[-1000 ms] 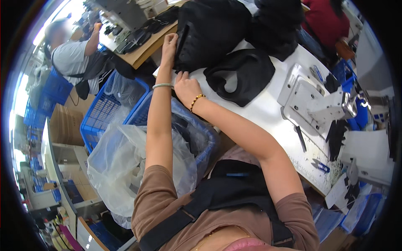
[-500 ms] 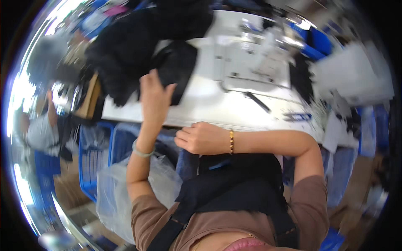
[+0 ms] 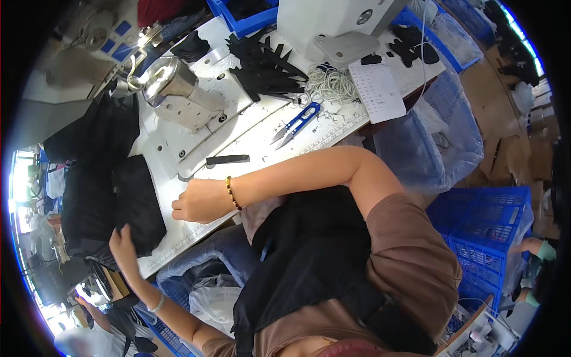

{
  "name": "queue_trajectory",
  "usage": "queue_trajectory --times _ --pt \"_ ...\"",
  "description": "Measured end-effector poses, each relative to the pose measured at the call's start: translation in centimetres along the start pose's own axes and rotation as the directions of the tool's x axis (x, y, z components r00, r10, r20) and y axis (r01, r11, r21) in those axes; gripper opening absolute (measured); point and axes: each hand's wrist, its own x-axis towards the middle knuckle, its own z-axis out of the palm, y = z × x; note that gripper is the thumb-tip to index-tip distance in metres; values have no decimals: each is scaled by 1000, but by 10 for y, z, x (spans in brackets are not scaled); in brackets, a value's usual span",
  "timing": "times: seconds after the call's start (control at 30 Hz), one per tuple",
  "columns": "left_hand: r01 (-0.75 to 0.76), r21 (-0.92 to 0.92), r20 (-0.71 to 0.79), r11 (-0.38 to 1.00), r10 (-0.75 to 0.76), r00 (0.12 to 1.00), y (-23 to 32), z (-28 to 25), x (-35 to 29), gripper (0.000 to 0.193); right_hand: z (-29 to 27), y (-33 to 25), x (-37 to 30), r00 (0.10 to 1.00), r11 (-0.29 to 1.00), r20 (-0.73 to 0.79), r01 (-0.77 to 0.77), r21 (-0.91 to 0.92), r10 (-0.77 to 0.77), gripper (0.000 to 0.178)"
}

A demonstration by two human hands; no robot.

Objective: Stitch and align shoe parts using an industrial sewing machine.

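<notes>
From my head camera I look down at my white desk (image 3: 262, 128). My left hand (image 3: 124, 245) reaches out to the side and grabs the edge of a black cloth piece (image 3: 138, 202). My fingers curl over the cloth and my thumb is under it, so I am pinching the cloth. I think I hold it at the edge because that is the easy place to pull it from. The cloth lies flat on the near corner of the desk, just beside a bigger pile of black cloth (image 3: 89, 178) that hangs off the side.

My right hand (image 3: 199, 202) rests on the desk edge, curled into a loose fist, with nothing in it that I can see. A gold bracelet (image 3: 232, 192) sits on that wrist. I judge this hand is there to keep me steady while the other one reaches.

Blue snips (image 3: 297, 123) lie farther up the desk, well apart from both hands. A small black strip (image 3: 228, 159) lies near my right hand. The sewing machine (image 3: 172, 89) stands at the back, and cut black pieces (image 3: 264, 65) are heaped beside it, close enough to grab. A blue crate with a plastic bag (image 3: 202, 285) sits below the desk edge, maybe to catch finished pieces.
</notes>
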Motion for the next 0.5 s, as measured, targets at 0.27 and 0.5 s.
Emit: queue_trajectory --times 0.27,0.5 --pt "-94 -139 -306 986 48 951 -30 -50 1 25 -17 -5 22 934 741 -95 -208 639 344 24" --pt "-30 262 -631 965 195 751 46 -44 -31 38 -26 -16 35 928 503 73 -262 824 365 60"
